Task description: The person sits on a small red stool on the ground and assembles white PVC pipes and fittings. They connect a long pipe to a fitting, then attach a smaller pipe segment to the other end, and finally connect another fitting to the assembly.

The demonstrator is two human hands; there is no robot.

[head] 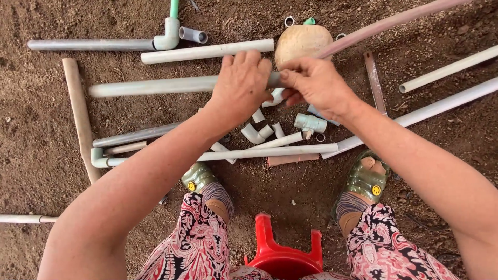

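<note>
Single head-worn view, looking steeply down, close over the hands, dirt ground below

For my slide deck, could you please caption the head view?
Left hand and right hand grip a long grey plastic pipe above scattered pipe fittings on brown soil.

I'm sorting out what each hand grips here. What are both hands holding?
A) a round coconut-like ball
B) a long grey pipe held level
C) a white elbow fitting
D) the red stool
B: the left hand wraps the long grey pipe near its right end, where the right hand pinches it; the round brown ball lies behind on the soil.
</note>
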